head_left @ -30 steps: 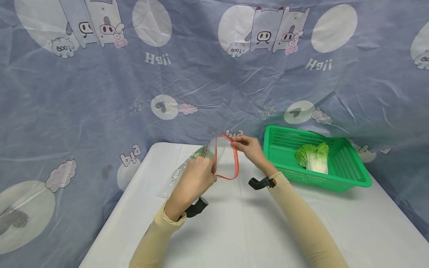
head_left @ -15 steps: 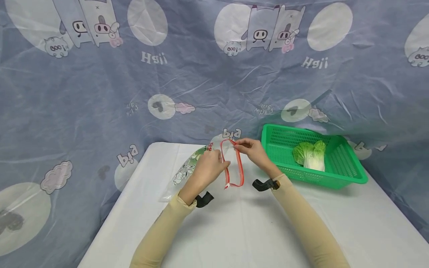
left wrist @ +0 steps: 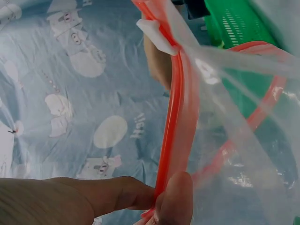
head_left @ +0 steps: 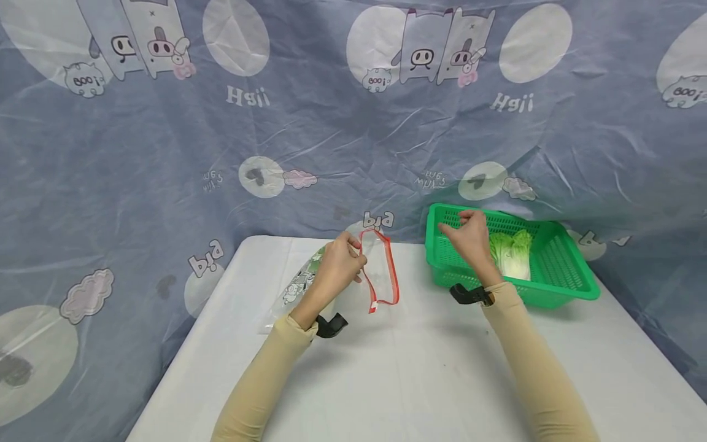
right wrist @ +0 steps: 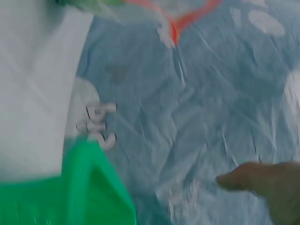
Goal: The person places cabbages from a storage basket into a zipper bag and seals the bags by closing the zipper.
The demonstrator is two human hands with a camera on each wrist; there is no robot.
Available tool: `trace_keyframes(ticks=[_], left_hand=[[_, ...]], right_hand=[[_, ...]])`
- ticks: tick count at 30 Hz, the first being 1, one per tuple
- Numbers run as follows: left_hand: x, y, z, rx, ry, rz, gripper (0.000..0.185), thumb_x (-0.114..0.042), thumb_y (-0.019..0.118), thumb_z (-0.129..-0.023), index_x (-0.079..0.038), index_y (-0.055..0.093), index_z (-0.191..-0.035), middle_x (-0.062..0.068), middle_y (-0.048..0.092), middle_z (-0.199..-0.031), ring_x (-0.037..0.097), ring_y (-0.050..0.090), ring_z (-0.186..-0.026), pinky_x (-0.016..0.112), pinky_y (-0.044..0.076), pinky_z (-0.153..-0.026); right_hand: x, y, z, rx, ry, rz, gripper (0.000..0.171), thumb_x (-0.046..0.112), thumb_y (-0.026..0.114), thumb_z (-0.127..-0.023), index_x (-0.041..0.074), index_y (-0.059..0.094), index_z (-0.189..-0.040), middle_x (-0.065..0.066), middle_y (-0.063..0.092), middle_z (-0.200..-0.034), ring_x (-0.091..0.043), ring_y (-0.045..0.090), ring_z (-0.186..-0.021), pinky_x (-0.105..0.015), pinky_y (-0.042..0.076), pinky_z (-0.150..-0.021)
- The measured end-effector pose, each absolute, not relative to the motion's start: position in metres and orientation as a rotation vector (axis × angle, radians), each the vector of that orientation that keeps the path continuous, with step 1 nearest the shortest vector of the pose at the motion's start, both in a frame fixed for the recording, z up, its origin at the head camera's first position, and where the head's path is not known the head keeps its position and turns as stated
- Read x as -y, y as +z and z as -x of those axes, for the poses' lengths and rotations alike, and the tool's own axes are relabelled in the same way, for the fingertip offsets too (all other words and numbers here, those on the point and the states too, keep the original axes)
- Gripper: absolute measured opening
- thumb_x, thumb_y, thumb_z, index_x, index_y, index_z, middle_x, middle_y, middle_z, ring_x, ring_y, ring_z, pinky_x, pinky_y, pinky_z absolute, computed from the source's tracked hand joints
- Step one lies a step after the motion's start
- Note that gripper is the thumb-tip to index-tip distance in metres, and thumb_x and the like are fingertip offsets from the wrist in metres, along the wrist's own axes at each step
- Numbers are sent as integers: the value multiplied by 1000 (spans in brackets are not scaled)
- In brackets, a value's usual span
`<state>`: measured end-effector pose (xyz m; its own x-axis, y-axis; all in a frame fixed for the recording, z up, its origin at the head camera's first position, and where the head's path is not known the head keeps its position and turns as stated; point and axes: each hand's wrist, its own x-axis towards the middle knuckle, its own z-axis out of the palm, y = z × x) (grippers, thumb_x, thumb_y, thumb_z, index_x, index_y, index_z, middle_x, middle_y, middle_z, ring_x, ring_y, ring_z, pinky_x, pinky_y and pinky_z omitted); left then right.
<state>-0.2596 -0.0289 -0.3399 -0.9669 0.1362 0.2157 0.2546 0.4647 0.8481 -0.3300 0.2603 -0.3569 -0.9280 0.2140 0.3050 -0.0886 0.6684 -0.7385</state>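
Head view: your left hand point(head_left: 339, 265) pinches the bag point(head_left: 353, 273) by its red zip rim, mouth open above the table point(head_left: 420, 374); your right hand point(head_left: 469, 236), fingers relaxed, hovers over the basket point(head_left: 558, 279) w/ cabbage point(head_left: 512, 253). Left wrist: thumb & finger clamp the rim. Right wrist: blurred — only a fingertip shows, holding nothing.

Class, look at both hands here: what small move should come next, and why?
Probably the right hand lowers to grasp the cabbage. It hovers open over the green basket, holding nothing, while the left hand pinches the zip bag with its red mouth open.
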Motion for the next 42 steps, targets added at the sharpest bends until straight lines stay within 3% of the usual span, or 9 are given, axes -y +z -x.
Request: trace_keyframes(ticks=[5,11,18,29,32,34,37,40,42], left_hand=[[31,-340,260,2524,-1570,346,25,-1,57,-87,-1,52,-111,10,64,-69,20,64,-45,29,52,-48],[30,-341,258,2508,-1634,344,14,-4,56,-91,0,56,-104,12,66,-67,19,62,-44,36,56,-49],[29,-342,258,2510,-1631,327,13,-4,55,-91,0,57,-104,12,66,-69,20,62,-44,30,53,-45],[27,-340,256,2505,-1585,354,12,-3,54,-89,-1,56,-101,11,65,-66,21,63,-44,30,53,-44],[26,-340,256,2506,-1564,344,12,-3,55,-89,0,58,-100,10,65,-65,21,63,-43,29,52,-43],[26,-340,256,2511,-1548,332,12,-4,56,-89,-1,59,-99,9,65,-64,19,62,-43,28,51,-43],[27,-340,257,2516,-1510,302,10,-5,57,-88,-2,61,-96,8,65,-64,17,61,-42,27,50,-43],[28,-339,258,2515,-1478,280,8,-5,59,-88,-3,62,-95,7,66,-67,15,60,-42,26,50,-44],[30,-338,258,2505,-1466,278,8,-5,60,-87,-2,62,-95,8,67,-72,15,61,-43,26,50,-44]], right_hand=[[-315,-353,334,2660,970,392,86,48,59,-90,-15,22,-137,-38,26,-131,-45,31,-107,-55,33,-91],[-371,-365,341,2940,839,610,104,61,49,-89,-26,14,-132,-44,24,-119,-41,28,-89,-50,35,-77],[-401,-378,346,3198,742,776,108,55,49,-91,-31,1,-135,-52,14,-136,-58,26,-125,-59,35,-103],[-422,-395,337,3235,1045,617,93,51,54,-91,-22,24,-139,-43,27,-141,-53,38,-122,-55,45,-95],[-420,-398,333,3126,1014,612,82,53,54,-90,-20,42,-128,-38,42,-127,-45,48,-106,-50,49,-83],[-417,-400,333,3052,974,625,72,56,53,-89,-14,53,-107,-31,51,-108,-38,51,-92,-45,48,-73],[-411,-401,335,2913,933,645,64,61,52,-88,-2,51,-80,-20,51,-87,-32,51,-79,-42,46,-65],[-402,-399,337,2732,1026,656,77,62,51,-87,-11,47,-109,-33,48,-109,-45,51,-101,-52,47,-84],[-393,-396,339,2583,1129,637,98,61,53,-86,-13,19,-140,-39,28,-139,-48,36,-128,-55,37,-104]])
